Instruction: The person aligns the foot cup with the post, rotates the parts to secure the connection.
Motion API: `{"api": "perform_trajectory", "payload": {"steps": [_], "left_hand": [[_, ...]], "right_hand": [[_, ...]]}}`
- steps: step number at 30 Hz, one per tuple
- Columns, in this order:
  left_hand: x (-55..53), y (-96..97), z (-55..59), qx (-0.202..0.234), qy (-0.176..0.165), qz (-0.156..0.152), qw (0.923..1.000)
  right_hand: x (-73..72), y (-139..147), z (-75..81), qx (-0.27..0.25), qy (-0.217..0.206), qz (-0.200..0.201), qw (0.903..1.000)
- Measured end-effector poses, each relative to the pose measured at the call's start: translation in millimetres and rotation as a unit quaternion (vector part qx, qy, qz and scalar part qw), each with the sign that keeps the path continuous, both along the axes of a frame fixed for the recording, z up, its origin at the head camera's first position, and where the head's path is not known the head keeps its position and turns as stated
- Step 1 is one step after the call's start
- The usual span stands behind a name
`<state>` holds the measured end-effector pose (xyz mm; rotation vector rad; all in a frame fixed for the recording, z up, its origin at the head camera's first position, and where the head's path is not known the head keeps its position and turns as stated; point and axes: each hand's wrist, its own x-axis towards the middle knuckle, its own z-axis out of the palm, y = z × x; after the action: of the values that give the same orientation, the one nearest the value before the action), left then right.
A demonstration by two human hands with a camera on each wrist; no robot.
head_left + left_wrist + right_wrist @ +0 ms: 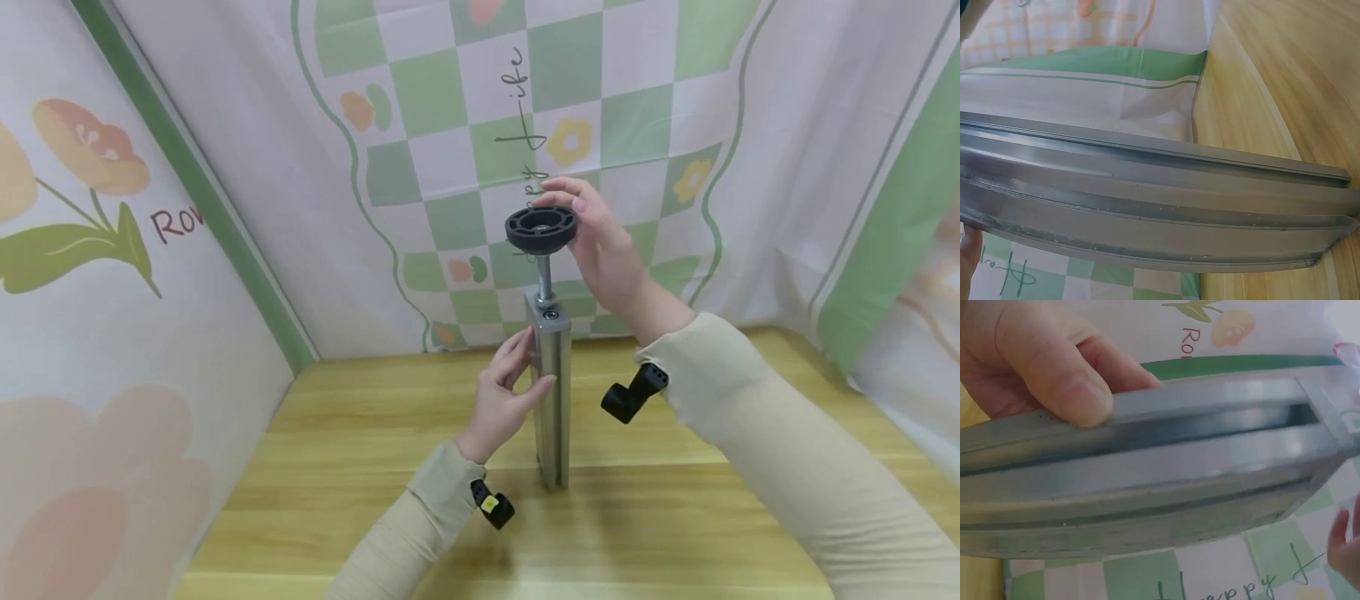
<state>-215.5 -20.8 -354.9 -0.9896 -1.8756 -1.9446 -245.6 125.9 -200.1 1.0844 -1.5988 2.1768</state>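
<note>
A grey aluminium profile (552, 408) with lengthwise slots stands upright on the wooden table. From its capped top rises a threaded rod (543, 277), carrying a round black levelling foot (542, 242) with its flat side up. My left hand (506, 400) grips the profile's upper part from the left, thumb on the near side and fingers behind; the right wrist view shows that thumb (1088, 400) on the slotted face. Beside the foot's right rim is my right hand (603, 250), its fingers loosely extended around the far edge. Part of its thumb side is hidden behind the foot.
The wooden table (337, 450) spreads around the profile's base. A printed curtain (420, 175) with green checks hangs right behind the table, and more printed cloth (112, 333) hangs along the left side. Small black cameras (636, 393) are strapped to both sleeves.
</note>
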Motion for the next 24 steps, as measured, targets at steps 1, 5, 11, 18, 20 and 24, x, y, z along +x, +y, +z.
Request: {"api": "perform_trajectory", "payload": {"steps": [1,5,11,18,20,24], "left_hand": [[-0.1,-0.2,0.0,0.002,0.0,-0.001,1.0],[0.2,-0.8,-0.1,-0.002,-0.003,0.0,1.0],[1.2,-1.6,1.1,-0.008,-0.006,0.002,0.9999],[0.8,-1.1,1.2,-0.008,0.003,0.002,1.0],[0.9,-1.1,1.0,-0.008,0.003,0.002,1.0],[0.8,-0.9,1.0,-0.006,0.001,0.001,1.0]], "right_hand": [[-1.5,1.2,-0.3,0.002,-0.007,0.027,0.9996],[-5.4,3.0,-1.3,0.007,-0.024,0.116,0.9929],[-3.3,-1.2,3.5,-0.006,-0.057,0.186,0.9809],[-0.5,-3.7,8.3,-0.033,-0.092,0.221,0.9703],[-0.8,-3.7,7.9,-0.037,-0.099,0.231,0.9673],[-2.2,-3.9,4.9,-0.052,-0.112,0.246,0.9614]]}}
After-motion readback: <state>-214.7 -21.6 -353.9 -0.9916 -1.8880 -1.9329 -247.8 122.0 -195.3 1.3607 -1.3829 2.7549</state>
